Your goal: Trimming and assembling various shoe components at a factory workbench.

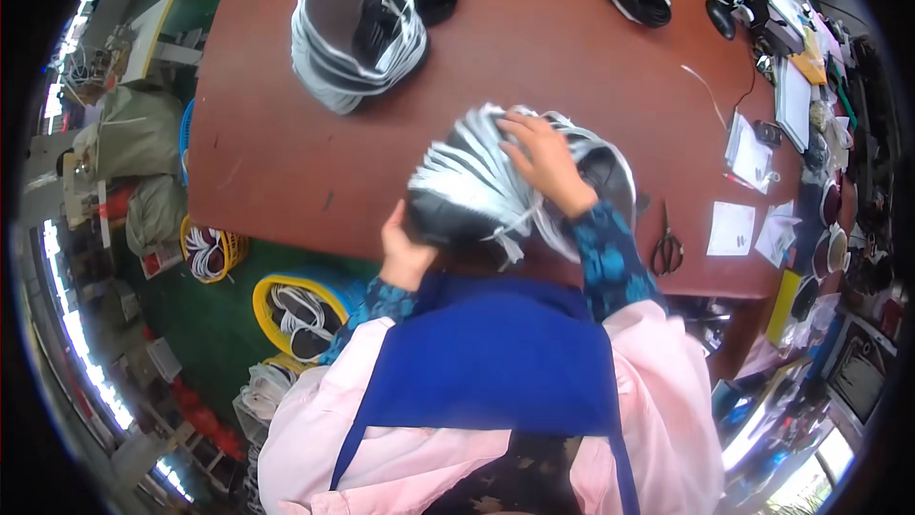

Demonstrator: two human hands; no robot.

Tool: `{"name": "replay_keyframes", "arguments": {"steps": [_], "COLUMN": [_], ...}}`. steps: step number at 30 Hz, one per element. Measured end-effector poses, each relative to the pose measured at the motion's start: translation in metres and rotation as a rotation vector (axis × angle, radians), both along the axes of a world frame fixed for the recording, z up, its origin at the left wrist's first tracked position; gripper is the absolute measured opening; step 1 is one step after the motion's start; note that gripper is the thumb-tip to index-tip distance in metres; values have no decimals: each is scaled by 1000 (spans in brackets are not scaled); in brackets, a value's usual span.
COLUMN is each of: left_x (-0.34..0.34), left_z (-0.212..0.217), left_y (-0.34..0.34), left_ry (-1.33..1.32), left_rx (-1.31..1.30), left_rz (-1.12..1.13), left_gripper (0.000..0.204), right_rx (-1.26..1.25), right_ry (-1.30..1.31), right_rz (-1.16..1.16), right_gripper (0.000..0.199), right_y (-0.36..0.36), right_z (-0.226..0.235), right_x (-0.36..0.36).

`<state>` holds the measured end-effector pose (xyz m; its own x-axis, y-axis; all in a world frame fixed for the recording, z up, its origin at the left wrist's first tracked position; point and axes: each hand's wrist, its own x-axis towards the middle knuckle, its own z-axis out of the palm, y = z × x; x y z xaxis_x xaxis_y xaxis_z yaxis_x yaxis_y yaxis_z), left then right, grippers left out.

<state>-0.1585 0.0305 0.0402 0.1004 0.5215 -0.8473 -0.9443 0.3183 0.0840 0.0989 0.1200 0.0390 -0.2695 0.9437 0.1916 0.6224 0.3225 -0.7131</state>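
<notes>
Shoe-upper stack (496, 186) between hands — left hand (405, 248) grips near edge, right hand (545, 158) flat on top.

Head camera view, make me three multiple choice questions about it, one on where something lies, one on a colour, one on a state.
1. Where do the scissors lie?
A. On the table, right of the right hand
B. In the yellow basket
C. On the far stack

2. What colour is the apron?
A. Green
B. Blue
C. Red

3. How does the left hand stand?
A. Idle, off the table
B. Holding the scissors
C. Gripping the near edge of the black and white stack

Answers: 1 A, they rest closed on the brown tabletop; 2 B, blue over pink sleeves; 3 C, its fingers clasp the stack's edge.
</notes>
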Motion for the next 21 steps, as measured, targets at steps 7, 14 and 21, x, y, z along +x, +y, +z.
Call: {"name": "replay_keyframes", "arguments": {"steps": [7, 14, 21], "left_x": [-28, -16, -19], "left_z": [-38, -25, -40], "left_y": [-37, 4, 17], "left_ry": [-40, -42, 24], "left_rx": [144, 79, 46], "left_rz": [-9, -83, -107], "left_gripper": [53, 37, 36], "right_rx": [49, -341, -864], "right_ry": [182, -161, 546], "right_rz": [-329, -279, -109], "right_gripper": [13, 29, 41], "right_y": [-67, -173, -172], "right_z": [27, 5, 43], "right_x": [-48, -60, -54]}}
